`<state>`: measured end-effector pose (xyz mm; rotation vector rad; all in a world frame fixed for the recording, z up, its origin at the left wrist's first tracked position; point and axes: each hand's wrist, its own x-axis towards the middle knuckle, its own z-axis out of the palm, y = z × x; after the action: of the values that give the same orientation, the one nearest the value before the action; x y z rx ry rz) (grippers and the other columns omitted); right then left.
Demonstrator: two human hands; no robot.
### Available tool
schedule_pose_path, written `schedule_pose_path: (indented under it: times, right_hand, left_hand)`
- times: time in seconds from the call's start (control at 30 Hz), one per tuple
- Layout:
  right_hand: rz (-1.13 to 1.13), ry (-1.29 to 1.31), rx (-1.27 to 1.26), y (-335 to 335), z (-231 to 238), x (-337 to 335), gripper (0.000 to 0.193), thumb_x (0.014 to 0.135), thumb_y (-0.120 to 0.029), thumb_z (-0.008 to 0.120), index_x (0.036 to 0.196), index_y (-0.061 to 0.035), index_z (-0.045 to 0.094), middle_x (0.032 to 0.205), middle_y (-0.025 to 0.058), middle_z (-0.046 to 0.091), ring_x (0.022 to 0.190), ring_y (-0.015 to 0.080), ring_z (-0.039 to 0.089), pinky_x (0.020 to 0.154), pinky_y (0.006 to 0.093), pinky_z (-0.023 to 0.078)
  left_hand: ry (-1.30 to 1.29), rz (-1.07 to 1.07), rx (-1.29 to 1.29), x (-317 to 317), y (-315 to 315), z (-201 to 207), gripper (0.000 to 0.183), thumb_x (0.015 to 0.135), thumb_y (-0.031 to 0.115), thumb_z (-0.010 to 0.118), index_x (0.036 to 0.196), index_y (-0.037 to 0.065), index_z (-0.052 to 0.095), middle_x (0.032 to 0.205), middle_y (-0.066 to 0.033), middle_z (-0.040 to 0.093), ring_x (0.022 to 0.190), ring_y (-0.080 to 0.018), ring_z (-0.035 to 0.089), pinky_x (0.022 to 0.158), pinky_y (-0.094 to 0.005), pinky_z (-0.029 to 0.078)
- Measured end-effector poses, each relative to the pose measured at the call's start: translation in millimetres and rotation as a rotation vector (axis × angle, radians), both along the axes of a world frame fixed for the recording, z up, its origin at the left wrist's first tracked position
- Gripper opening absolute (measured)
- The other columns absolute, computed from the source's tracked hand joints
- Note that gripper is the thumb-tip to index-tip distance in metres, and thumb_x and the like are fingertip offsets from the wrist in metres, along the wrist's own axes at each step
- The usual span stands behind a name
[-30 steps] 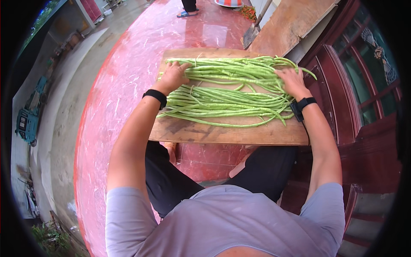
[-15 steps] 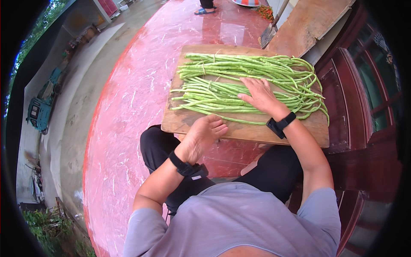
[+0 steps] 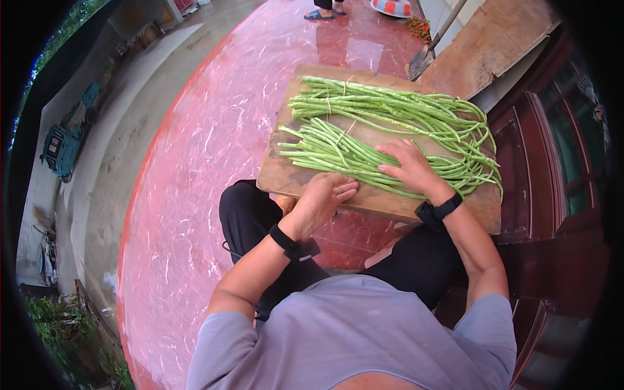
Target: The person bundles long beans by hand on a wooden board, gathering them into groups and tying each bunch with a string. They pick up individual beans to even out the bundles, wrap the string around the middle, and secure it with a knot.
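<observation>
Two bundles of long green beans lie side by side on a wooden board in front of me. Thin ties cross the far bundle [image 3: 370, 97] and the left part of the near bundle [image 3: 325, 148]. My right hand [image 3: 413, 170] is curled over the middle of the near bundle, thumb on the near side and fingers over the top. At the board's near edge, my left hand [image 3: 328, 195] holds nothing; its fingers are stretched out and point right, close beside the near beans. Each wrist wears a black band.
The wooden board [image 3: 276, 172] sits above my knees. Dark red door panels [image 3: 520, 162] stand close on the right, with a leaning wood sheet [image 3: 491, 49] and a shovel [image 3: 422, 62] beyond. At the far end, a person's sandalled feet [image 3: 318, 14] rest on the red floor.
My right hand has lowered and closed around the near bundle, whose beans are drawn closer together and slanted. My left hand has moved slightly right along the board's edge. The view has shifted slightly.
</observation>
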<state>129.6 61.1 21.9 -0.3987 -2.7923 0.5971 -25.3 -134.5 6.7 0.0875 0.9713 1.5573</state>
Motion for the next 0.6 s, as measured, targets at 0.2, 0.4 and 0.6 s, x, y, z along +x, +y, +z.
schedule_pose_path:
  times: [0.2,0.4,0.6]
  right_hand:
    - [0.035,0.023,0.026,7,14,-11,0.034,0.088,-0.031,0.062,0.114,-0.0106,0.063,0.111,0.0137,0.059,0.108,0.0322,0.053,0.092,0.0417,0.042]
    - [0.036,0.098,0.072,-10,38,-79,0.022,0.087,-0.016,0.059,0.108,-0.0108,0.063,0.098,0.0123,0.060,0.095,0.0318,0.058,0.080,0.0394,0.048]
    - [-0.008,0.073,0.141,11,-17,-108,0.012,0.083,-0.011,0.060,0.093,-0.0129,0.067,0.089,0.0110,0.064,0.085,0.0339,0.061,0.069,0.0419,0.049]
  left_hand:
    - [0.522,-0.222,-0.118,-10,2,9,0.022,0.091,0.013,0.053,0.101,-0.007,0.050,0.097,-0.0180,0.065,0.083,-0.0271,0.066,0.076,-0.0352,0.055]
    - [1.535,0.149,-0.096,-41,37,11,0.021,0.083,0.017,0.064,0.095,0.001,0.058,0.075,-0.0158,0.061,0.066,-0.0284,0.061,0.059,-0.0371,0.048]
    - [1.755,0.075,-0.275,-49,79,-19,0.020,0.081,0.020,0.066,0.094,0.007,0.059,0.091,-0.0186,0.058,0.083,-0.0387,0.059,0.071,-0.0466,0.048]
